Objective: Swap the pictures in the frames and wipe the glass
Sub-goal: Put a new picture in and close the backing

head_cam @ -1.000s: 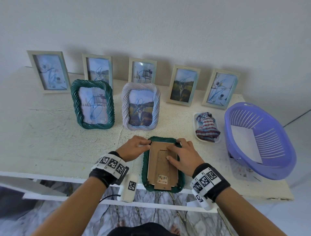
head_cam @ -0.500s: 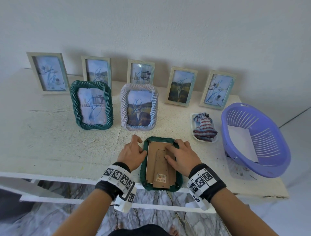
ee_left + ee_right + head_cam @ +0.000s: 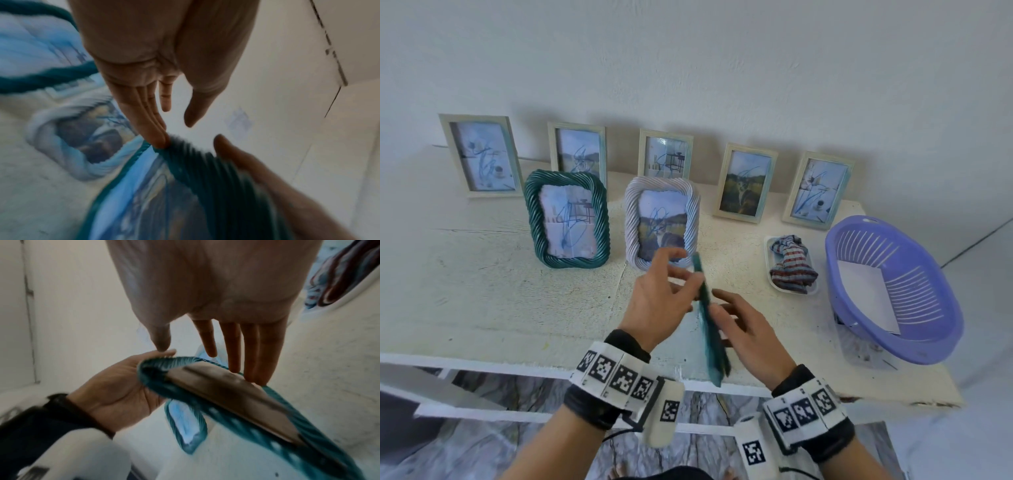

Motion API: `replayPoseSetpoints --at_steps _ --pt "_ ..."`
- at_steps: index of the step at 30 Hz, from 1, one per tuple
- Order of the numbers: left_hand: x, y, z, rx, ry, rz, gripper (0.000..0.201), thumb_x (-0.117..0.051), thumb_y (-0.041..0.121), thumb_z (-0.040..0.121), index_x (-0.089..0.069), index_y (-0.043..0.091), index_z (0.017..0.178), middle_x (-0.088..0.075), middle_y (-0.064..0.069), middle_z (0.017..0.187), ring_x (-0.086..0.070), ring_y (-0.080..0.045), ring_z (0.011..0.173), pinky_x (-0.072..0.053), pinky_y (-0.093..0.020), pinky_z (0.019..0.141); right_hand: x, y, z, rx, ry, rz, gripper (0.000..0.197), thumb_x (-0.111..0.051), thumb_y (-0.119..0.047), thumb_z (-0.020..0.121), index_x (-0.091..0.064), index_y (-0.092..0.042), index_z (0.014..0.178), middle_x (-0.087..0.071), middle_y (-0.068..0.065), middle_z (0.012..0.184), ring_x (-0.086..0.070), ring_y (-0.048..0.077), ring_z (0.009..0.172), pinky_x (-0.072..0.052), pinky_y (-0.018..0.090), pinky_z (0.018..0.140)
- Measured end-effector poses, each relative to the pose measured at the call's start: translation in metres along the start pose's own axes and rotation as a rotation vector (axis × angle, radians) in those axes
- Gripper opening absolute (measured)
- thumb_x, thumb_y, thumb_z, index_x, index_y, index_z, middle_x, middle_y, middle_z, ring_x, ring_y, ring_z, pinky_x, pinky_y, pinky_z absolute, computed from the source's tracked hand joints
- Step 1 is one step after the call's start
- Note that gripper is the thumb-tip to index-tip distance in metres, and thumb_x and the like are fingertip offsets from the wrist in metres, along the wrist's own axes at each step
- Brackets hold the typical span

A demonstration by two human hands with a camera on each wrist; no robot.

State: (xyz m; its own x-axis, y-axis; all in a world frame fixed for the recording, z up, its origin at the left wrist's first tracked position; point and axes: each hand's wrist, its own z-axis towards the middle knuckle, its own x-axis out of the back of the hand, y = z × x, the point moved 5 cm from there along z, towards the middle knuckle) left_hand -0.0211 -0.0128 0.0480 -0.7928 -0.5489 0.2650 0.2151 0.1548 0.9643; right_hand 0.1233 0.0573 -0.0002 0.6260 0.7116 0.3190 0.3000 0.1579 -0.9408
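Note:
A green twisted-rim picture frame [image 3: 709, 322] stands tilted on its long edge above the table's front, blurred by motion. My left hand [image 3: 681, 274] touches its picture side with straight fingers [image 3: 153, 126] on the top rim [image 3: 205, 167]. My right hand [image 3: 726, 318] is on the other side, straight fingertips [image 3: 255, 363] against the brown cardboard back [image 3: 232, 394]. The thumbs of both hands stand apart from the frame. A striped cloth [image 3: 791, 265] lies in a small white tray at the right.
Behind my hands stand a second green frame [image 3: 566, 219] and a pale lilac twisted frame [image 3: 662, 222]. Several pale frames line the wall. A purple basket [image 3: 914, 335] holding white paper [image 3: 866, 298] sits at the right end of the table [image 3: 482, 308].
The green frame lay face down under both hands; now it is lifted and turned up onto its edge between them. Both hands rose with it.

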Motion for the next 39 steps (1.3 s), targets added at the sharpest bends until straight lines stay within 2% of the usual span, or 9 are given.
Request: replayPoseSetpoints --at_steps 4,7,10,13,16,20,26,33,39 --pt "-0.02 -0.008 0.004 -0.011 -0.155 -0.114 0.019 -0.057 0.018 0.096 -0.055 0.02 0.115 -0.07 -0.003 0.103 -0.072 -0.013 0.083 -0.059 -0.03 0.069 0.032 0.008 -0.008 -0.017 0.111 0.041 0.024 -0.048 -0.035 0.097 -0.061 -0.022 0.113 -0.07 -0.005 0.098 -0.065 0.01 0.093 -0.05 0.021 0.075" --pt "-0.019 -0.04 0.013 -0.082 -0.185 0.288 0.02 -0.062 0.023 0.093 -0.06 0.023 0.112 -0.067 0.006 0.107 -0.067 -0.008 0.091 -0.053 -0.018 0.078 0.056 0.029 -0.014 -0.091 0.237 0.106 0.017 -0.049 -0.022 0.098 -0.057 -0.018 0.113 -0.072 0.002 0.095 -0.069 0.012 0.086 -0.055 0.028 0.073" --pt "-0.026 -0.07 0.015 -0.127 -0.38 0.574 0.044 -0.065 0.029 0.09 -0.054 0.021 0.132 -0.056 0.001 0.133 -0.054 -0.014 0.12 -0.042 -0.027 0.101 0.063 0.052 -0.016 -0.212 0.324 0.121 0.011 -0.051 -0.017 0.098 -0.053 -0.016 0.108 -0.073 0.007 0.088 -0.07 0.014 0.077 -0.056 0.026 0.065" --pt "-0.032 -0.086 0.013 -0.112 -0.554 0.753 0.065 -0.062 0.042 0.09 -0.036 0.024 0.147 -0.029 0.001 0.156 -0.029 -0.018 0.141 -0.026 -0.035 0.116 0.055 0.066 -0.012 -0.283 0.295 0.024 0.013 -0.055 -0.022 0.096 -0.051 -0.013 0.105 -0.071 0.006 0.083 -0.069 0.021 0.079 -0.054 0.03 0.067" --pt "-0.027 -0.094 0.014 -0.093 -0.602 0.865 0.069 -0.06 0.044 0.091 -0.03 0.025 0.15 -0.015 0.005 0.161 -0.022 -0.019 0.144 -0.022 -0.038 0.117 0.044 0.068 -0.002 -0.232 0.222 -0.292 0.016 -0.059 -0.028 0.094 -0.055 -0.013 0.099 -0.065 -0.003 0.085 -0.062 0.014 0.079 -0.044 0.019 0.065" --pt "-0.017 -0.099 0.015 -0.12 -0.607 0.974 0.067 -0.056 0.046 0.093 -0.028 0.026 0.15 -0.007 0.007 0.162 -0.022 -0.019 0.144 -0.02 -0.036 0.115 0.033 0.069 0.012 -0.192 0.143 -0.668 0.026 -0.055 -0.037 0.094 -0.061 -0.014 0.104 -0.06 0.004 0.098 -0.053 0.016 0.086 -0.038 0.024 0.073" --pt "-0.011 -0.107 0.014 -0.122 -0.675 0.913 0.079 -0.056 0.057 0.088 -0.02 0.028 0.153 0.001 0.009 0.162 -0.013 -0.018 0.147 -0.014 -0.037 0.116 0.041 0.063 0.021 -0.201 0.048 -0.798 0.033 -0.052 -0.043 0.093 -0.058 -0.017 0.112 -0.057 0.003 0.106 -0.054 0.017 0.089 -0.039 0.026 0.072" --pt "-0.006 -0.112 0.016 -0.096 -0.728 0.902 0.089 -0.065 0.056 0.083 -0.015 0.033 0.153 0.007 0.016 0.16 -0.005 -0.014 0.147 -0.007 -0.037 0.118 0.097 0.018 0.081 -0.07 0.404 -1.003 0.034 -0.048 -0.03 0.093 -0.054 -0.008 0.118 -0.053 0.015 0.117 -0.048 0.032 0.108 -0.045 0.039 0.081" --pt "-0.007 -0.113 0.018 -0.111 -0.711 0.943 0.089 -0.065 0.059 0.081 -0.017 0.035 0.152 0.004 0.015 0.161 -0.008 -0.014 0.146 -0.009 -0.036 0.118 0.126 0.038 0.133 -0.392 0.283 -1.134 0.04 -0.047 -0.027 0.095 -0.045 -0.009 0.131 -0.04 0.018 0.132 -0.04 0.041 0.12 -0.041 0.046 0.093"
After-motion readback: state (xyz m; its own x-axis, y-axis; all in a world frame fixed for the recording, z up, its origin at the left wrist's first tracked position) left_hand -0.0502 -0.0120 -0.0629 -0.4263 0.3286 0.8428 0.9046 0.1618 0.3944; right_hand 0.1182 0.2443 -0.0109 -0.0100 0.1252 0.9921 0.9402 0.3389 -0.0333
